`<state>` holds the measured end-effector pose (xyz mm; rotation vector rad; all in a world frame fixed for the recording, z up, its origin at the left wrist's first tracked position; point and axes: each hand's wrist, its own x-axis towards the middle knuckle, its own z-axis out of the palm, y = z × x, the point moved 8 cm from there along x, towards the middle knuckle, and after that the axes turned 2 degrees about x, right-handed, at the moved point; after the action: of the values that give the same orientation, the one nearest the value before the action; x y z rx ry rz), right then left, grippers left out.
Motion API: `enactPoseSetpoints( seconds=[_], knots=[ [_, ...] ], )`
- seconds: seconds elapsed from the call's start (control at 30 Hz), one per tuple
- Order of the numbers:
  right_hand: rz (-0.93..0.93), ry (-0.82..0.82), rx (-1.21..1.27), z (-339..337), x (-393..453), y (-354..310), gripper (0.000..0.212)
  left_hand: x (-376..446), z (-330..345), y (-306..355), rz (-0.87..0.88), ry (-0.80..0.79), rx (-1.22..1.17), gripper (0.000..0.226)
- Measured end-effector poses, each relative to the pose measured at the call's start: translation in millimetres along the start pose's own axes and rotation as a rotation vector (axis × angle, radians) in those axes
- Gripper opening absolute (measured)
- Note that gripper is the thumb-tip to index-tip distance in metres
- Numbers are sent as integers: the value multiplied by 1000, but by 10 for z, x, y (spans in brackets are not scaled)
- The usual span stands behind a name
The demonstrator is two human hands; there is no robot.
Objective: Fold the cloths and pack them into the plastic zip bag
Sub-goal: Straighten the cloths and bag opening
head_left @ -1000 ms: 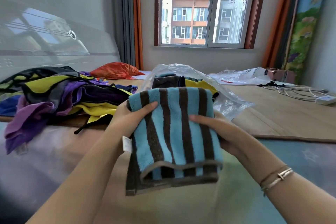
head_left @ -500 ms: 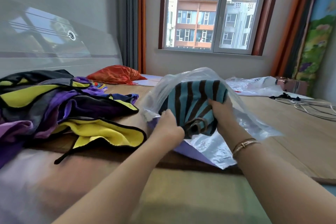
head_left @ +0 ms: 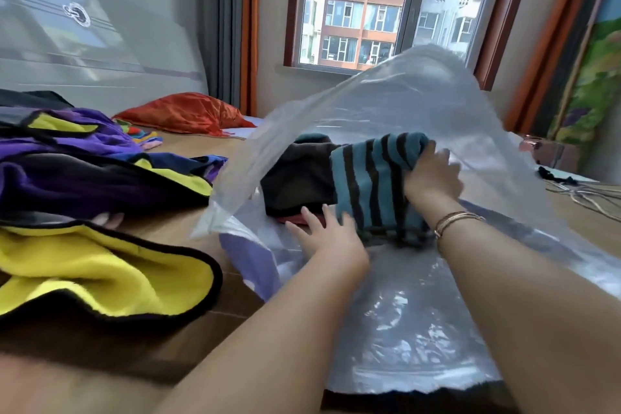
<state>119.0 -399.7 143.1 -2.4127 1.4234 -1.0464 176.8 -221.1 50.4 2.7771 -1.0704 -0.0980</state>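
The clear plastic zip bag [head_left: 420,104] lies on the wooden surface with its mouth lifted wide towards me. Inside it the folded blue cloth with dark brown stripes [head_left: 373,185] rests beside a dark folded cloth [head_left: 295,178]. My right hand [head_left: 431,175] is inside the bag, gripping the far right end of the striped cloth. At the cloth's near left corner my left hand [head_left: 327,232] lies flat with its fingers spread, touching the cloth and the bag's bottom layer. A pile of unfolded purple, black and yellow cloths [head_left: 100,198] lies to the left.
An orange-red cushion [head_left: 184,113] sits at the back left by the curtain. Cables [head_left: 584,195] and a small pink box [head_left: 551,153] lie at the far right. A window fills the back wall. Bare wood [head_left: 174,232] shows between the cloth pile and the bag.
The striped cloth went from being held in front of me into the bag. Both hands pushed it deeper, and the bag's top layer has risen higher.
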Motion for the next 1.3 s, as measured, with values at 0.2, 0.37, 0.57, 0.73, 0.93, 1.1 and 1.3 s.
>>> enactPoseSetpoints(
  seconds=[0.2,0.37,0.57,0.73,0.93,1.1,1.3],
  knots=[
    [-98,-269,-794,518,99,100,34,212,395,-137,51,-106,-5,100],
    [-512,-356,-423,800,-427,-642,63,203,457,-173,48,-147,12,105],
    [-365,-534,-347,1337,-100,-62,109,100,501,-223,79,-199,44,99],
    [-366,-552,-268,1497,126,-260,102,60,572,-325,122,-176,99,83],
    [-381,-530,-293,1627,152,-350,103,60,569,-380,105,-189,107,77],
    [-385,-593,-350,1333,-131,-358,101,17,489,-380,85,-225,77,89],
    [-379,-609,-237,822,-970,-431,64,-305,62,-310,48,-20,13,60]
  ],
)
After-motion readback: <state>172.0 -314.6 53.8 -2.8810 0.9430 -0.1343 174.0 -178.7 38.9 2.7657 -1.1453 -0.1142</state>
